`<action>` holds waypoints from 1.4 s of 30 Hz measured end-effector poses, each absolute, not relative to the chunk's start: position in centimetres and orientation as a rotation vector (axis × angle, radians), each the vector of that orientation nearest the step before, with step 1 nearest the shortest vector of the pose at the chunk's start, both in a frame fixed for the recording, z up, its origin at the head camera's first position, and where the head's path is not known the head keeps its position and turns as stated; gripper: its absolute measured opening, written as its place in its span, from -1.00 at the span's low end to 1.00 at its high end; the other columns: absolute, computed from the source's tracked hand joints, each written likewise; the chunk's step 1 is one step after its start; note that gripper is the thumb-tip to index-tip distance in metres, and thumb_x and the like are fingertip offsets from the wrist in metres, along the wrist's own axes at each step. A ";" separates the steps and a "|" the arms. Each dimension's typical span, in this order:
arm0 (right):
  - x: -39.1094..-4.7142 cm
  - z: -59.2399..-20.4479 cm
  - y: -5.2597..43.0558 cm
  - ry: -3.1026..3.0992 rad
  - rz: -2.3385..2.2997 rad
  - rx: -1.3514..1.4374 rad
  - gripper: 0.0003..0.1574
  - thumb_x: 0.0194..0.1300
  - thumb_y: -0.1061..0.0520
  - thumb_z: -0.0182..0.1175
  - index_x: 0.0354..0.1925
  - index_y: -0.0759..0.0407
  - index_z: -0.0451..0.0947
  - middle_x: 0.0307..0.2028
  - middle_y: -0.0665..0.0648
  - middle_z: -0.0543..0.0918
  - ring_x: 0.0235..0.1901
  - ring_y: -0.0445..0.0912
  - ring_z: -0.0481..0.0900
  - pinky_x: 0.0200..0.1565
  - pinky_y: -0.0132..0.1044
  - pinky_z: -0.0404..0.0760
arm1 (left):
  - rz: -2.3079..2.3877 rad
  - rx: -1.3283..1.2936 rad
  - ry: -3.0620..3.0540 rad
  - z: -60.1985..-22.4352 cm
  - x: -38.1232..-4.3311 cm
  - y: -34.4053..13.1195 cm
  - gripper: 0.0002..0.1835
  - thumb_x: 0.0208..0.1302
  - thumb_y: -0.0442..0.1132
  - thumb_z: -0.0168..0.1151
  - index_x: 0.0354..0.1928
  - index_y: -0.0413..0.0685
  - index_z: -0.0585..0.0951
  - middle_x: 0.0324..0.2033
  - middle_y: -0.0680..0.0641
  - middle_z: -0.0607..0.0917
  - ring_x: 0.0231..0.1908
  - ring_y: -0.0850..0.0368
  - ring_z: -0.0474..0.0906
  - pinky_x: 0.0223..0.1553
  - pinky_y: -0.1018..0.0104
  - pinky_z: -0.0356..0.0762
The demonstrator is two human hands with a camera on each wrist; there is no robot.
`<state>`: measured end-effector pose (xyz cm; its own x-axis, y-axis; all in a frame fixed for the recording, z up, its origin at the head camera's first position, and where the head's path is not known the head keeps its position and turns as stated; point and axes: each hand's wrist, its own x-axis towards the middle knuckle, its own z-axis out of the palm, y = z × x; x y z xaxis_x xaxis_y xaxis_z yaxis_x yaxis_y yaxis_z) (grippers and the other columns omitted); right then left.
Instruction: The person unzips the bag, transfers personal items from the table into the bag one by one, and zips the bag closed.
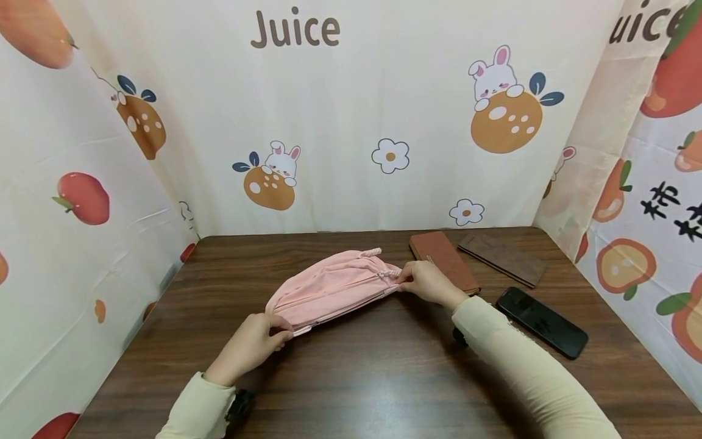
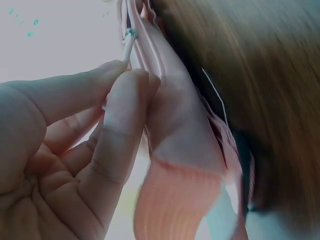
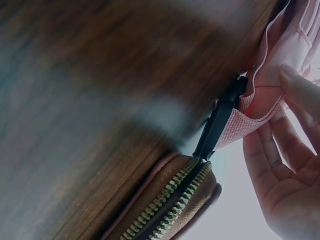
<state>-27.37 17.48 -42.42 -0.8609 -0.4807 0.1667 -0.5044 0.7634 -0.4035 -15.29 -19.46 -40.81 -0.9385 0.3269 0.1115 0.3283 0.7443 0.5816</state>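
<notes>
A pink waist bag (image 1: pixel 334 286) with zips and braided pull cords lies slantwise over the dark wooden table. My left hand (image 1: pixel 255 341) is at its near left end, where thumb and forefinger pinch a slim zipper pull (image 2: pixel 128 49) in the left wrist view. At the far right end, my right hand (image 1: pixel 430 282) grips the bag's corner between thumb and fingers. Below that corner, the right wrist view shows the pink strap (image 3: pixel 240 131) and a black buckle (image 3: pixel 217 125). The zip edge facing me runs between both hands.
A reddish-brown zipped wallet (image 1: pixel 446 262) lies just beyond my right hand, its brass zip teeth close to the buckle. Farther right are a flat dark-brown wallet-like case (image 1: pixel 501 259) and a black phone (image 1: pixel 542 321) near my right forearm. A printed curtain (image 1: pixel 340 110) encloses the table.
</notes>
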 end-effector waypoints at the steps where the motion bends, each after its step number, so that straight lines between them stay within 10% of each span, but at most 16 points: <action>1: -27.4 -42.5 17.5 -2.900 0.688 0.812 -0.91 0.14 0.06 0.41 -0.42 0.04 0.74 -0.38 -0.06 0.68 -0.26 -0.09 0.64 0.30 0.44 0.04 | -1.003 -0.551 -2.939 -40.8 -15.2 -19.8 -0.93 0.22 -0.33 0.32 -0.42 -0.08 0.70 -0.62 0.11 0.60 -0.59 0.41 0.44 -0.50 0.47 0.44; 12: -27.4 -42.4 17.5 -2.907 0.691 0.810 -0.89 0.15 0.06 0.41 -0.41 0.07 0.74 -0.38 -0.05 0.68 -0.26 -0.09 0.63 0.29 0.43 0.07 | -1.215 -0.433 -3.011 -40.3 -14.0 -22.4 -0.93 0.24 -0.33 0.30 -0.29 -0.18 0.71 -0.45 -0.09 0.74 -0.51 0.15 0.68 -0.47 0.44 0.58; 42: -27.3 -42.4 17.4 -2.908 0.710 0.790 -0.93 0.12 0.09 0.43 -0.42 0.05 0.74 -0.39 -0.06 0.68 -0.29 -0.10 0.63 0.32 0.39 0.07 | -1.100 -0.481 -3.062 -40.6 -13.2 -24.6 -0.94 0.19 -0.21 0.35 -0.40 -0.01 0.70 -0.60 0.15 0.60 -0.58 0.41 0.42 -0.51 0.45 0.41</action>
